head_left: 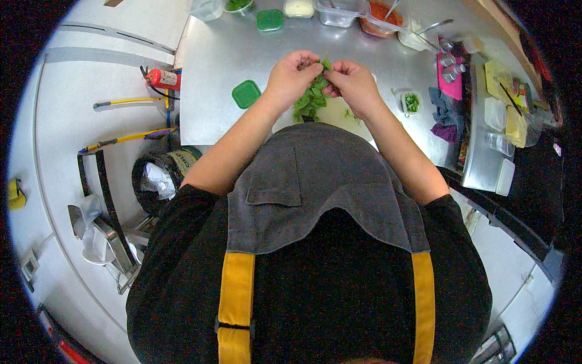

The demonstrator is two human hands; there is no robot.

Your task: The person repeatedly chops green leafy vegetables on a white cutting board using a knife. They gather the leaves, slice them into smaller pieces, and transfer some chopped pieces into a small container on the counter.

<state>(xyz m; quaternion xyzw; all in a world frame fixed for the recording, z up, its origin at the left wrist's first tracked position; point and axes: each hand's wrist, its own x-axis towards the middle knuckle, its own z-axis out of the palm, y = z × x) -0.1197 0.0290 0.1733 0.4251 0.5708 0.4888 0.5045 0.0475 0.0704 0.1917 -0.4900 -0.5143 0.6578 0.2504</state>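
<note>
My left hand [293, 77] and my right hand [353, 86] meet over the metal table, thumbs and fingertips pinched on green leafy herbs [326, 64] between them. More herb leaves [311, 100] lie or hang just below, between my wrists. Under them is a pale cutting board [339, 116], partly hidden by my apron, with a few green sprigs on it. A small clear container of green leaves [411, 103] stands to the right of my right forearm. Left of my left hand lies a green lid [246, 94].
Along the table's far edge stand another green lid [270, 20], a tub of white food [299, 8], a container of red sauce [382, 15] and a clear tub with a ladle [418, 36]. On the right are a pink tray [449, 76] and a dark cloth [445, 106]. A bin [160, 176] stands at left.
</note>
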